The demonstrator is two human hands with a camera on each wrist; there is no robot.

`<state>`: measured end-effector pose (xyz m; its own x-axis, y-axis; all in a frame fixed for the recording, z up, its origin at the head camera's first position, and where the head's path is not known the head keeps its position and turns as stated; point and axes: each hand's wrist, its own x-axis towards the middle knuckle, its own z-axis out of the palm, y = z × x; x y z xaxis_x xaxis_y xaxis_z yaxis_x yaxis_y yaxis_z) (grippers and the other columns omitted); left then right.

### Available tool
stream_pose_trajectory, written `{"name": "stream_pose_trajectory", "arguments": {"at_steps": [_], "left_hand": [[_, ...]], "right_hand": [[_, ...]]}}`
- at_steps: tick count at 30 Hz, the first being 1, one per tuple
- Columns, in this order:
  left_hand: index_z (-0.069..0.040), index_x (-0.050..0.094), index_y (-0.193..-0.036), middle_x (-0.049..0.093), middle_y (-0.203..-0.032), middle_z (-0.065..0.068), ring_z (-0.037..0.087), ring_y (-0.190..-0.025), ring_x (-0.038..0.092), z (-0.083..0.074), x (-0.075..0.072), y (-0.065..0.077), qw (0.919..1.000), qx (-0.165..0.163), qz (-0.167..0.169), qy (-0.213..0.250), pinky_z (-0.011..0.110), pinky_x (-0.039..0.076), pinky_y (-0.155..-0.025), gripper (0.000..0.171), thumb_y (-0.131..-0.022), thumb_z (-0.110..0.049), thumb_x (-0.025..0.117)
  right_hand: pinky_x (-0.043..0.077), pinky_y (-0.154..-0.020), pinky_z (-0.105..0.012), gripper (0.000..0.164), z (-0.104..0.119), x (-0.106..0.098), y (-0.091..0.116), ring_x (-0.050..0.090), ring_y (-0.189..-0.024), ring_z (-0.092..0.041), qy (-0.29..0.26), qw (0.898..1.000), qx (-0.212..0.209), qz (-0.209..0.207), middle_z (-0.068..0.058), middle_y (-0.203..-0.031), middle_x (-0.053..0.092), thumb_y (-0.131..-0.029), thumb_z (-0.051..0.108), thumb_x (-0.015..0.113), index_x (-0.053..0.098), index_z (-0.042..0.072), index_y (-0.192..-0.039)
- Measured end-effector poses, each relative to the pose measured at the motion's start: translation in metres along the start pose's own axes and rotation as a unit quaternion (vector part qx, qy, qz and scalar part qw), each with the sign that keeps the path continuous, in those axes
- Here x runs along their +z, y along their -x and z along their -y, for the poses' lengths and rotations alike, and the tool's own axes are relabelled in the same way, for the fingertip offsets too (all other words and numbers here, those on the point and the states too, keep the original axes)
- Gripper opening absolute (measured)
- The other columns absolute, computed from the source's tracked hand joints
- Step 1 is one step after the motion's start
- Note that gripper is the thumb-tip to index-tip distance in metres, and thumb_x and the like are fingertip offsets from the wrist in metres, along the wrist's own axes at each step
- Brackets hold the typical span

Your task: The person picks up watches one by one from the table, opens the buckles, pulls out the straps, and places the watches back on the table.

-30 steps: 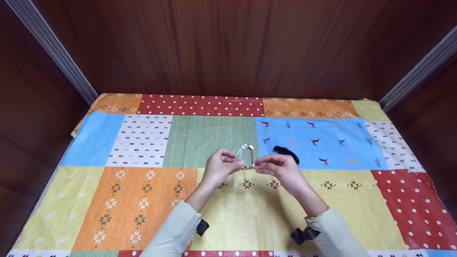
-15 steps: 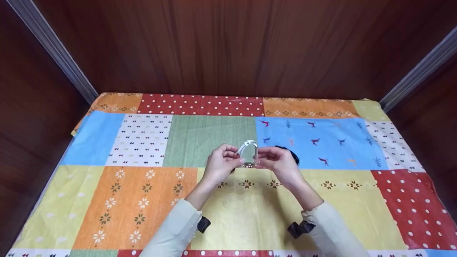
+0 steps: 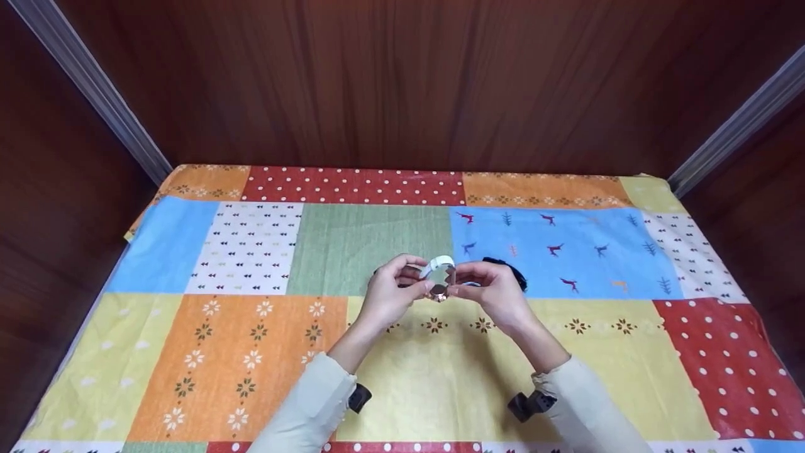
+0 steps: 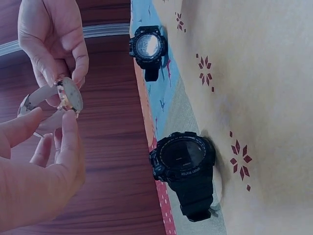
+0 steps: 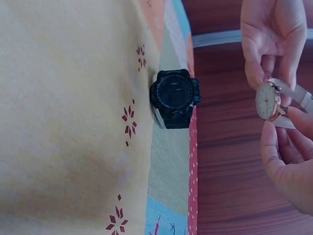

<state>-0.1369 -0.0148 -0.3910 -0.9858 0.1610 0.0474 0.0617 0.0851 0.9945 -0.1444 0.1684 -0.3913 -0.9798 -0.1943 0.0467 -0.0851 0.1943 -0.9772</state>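
Above the cloth, both hands hold a wristwatch [image 3: 441, 262] with a white strap and rose-gold case, its strap closed in a loop. My left hand [image 3: 388, 296] pinches it at the left side between thumb and fingers; my right hand [image 3: 498, 294] pinches the right side. The right wrist view shows the pale dial [image 5: 266, 101] facing that camera. A black sports watch [image 4: 184, 155] lies on the green patch, hidden behind my left hand in the head view. Another black watch [image 4: 148, 46] lies on the blue patch, partly covered by my right hand in the head view.
A patchwork cloth [image 3: 427, 377] with coloured squares covers the table. Dark wooden panels [image 3: 402, 82] stand behind it and at both sides, with metal strips [image 3: 104, 94] at the corners. Something whitish [image 5: 157, 115] shows under the black watch on the green patch.
The white-strapped watch has been turned between the hands, so the strap's outer face now shows more toward the head camera. My right hand has shifted slightly left and its fingers have moved up the strap.
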Motion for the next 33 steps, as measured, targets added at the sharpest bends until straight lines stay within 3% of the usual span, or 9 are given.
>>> {"name": "stream_pose_trajectory", "arguments": {"at_steps": [4, 12, 25, 33], "left_hand": [[0.002, 0.063, -0.099, 0.063, -0.092, 0.013, 0.022, -0.086, 0.061, -0.002, 0.001, 0.001, 0.9995, 0.024, -0.006, -0.018, 0.030, 0.051, -0.074, 0.021, -0.078, 0.001, 0.068], [0.000, 0.064, -0.095, 0.064, -0.091, 0.007, 0.020, -0.087, 0.059, -0.007, 0.001, 0.002, 0.9984, 0.035, -0.012, -0.043, 0.032, 0.047, -0.079, 0.018, -0.077, 0.001, 0.068], [0.000, 0.065, -0.094, 0.064, -0.091, 0.007, 0.021, -0.088, 0.058, -0.008, 0.001, 0.003, 0.9987, 0.030, -0.016, -0.038, 0.033, 0.048, -0.079, 0.018, -0.077, 0.000, 0.069], [-0.002, 0.065, -0.095, 0.064, -0.092, 0.006, 0.022, -0.092, 0.059, -0.009, 0.002, 0.004, 0.9976, 0.029, -0.022, -0.060, 0.036, 0.047, -0.082, 0.017, -0.079, 0.001, 0.068]], "right_hand": [[0.052, -0.073, -0.029, 0.026, -0.001, 0.000, 0.000, 0.063, -0.082, -0.022, 0.004, 1.000, -0.012, -0.003, -0.021, -0.090, 0.065, -0.071, -0.011, 0.070, 0.064, -0.011, -0.096], [0.052, -0.072, -0.028, 0.025, 0.001, 0.001, 0.000, 0.063, -0.082, -0.025, 0.001, 1.000, -0.017, -0.006, -0.022, -0.090, 0.064, -0.071, -0.013, 0.068, 0.063, -0.012, -0.095], [0.052, -0.074, -0.029, 0.027, 0.006, -0.002, 0.001, 0.061, -0.088, -0.028, 0.030, 1.000, -0.004, 0.005, -0.021, -0.096, 0.064, -0.073, -0.009, 0.069, 0.065, -0.006, -0.099], [0.051, -0.078, -0.031, 0.035, 0.011, -0.004, 0.002, 0.063, -0.088, -0.027, -0.011, 1.000, 0.006, 0.020, -0.016, -0.103, 0.060, -0.076, -0.002, 0.070, 0.060, -0.006, -0.110]]}}
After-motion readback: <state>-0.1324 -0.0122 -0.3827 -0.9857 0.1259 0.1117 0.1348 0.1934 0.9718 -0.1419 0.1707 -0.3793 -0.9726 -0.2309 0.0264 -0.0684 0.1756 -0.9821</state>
